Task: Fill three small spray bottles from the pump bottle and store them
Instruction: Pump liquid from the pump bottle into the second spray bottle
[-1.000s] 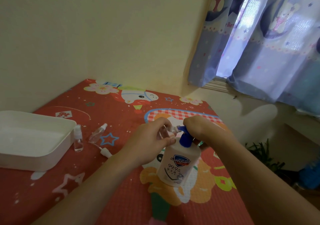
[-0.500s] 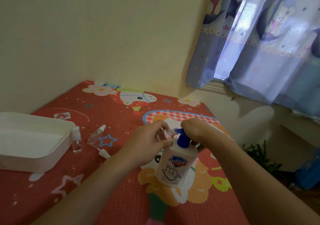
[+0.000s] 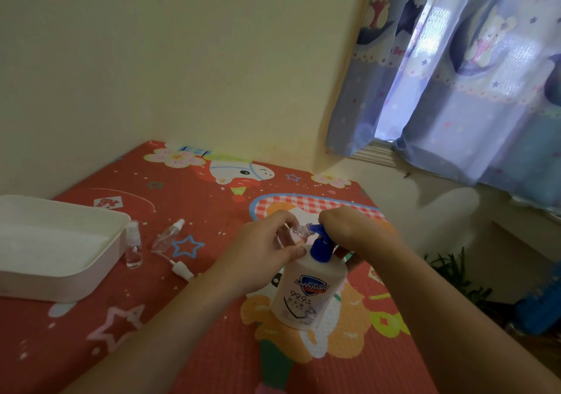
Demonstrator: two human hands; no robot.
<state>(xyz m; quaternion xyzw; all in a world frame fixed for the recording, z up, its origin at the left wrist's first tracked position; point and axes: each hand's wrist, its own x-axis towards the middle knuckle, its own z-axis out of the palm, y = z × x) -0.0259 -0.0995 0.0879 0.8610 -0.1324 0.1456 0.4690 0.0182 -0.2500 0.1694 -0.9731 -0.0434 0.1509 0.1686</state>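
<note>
A white pump bottle (image 3: 308,290) with a blue pump head (image 3: 319,243) stands on the red patterned mat. My left hand (image 3: 261,257) holds a small clear spray bottle (image 3: 299,232) tilted, its open neck against the pump's spout. My right hand (image 3: 349,229) rests on top of the pump head. A second small spray bottle (image 3: 133,246) stands upright by the tray. A third (image 3: 167,237) lies on its side nearby. A loose white spray cap (image 3: 181,270) with its tube lies on the mat.
A white rectangular tray (image 3: 76,284) sits at the left on the red mat (image 3: 182,333). The wall runs behind the mat. Blue patterned curtains (image 3: 455,75) hang at the right, with a green plant (image 3: 455,275) below them past the mat's edge.
Both hands stay at the pump head with the small bottle at the spout. The view has shifted slightly; nothing on the mat has moved.
</note>
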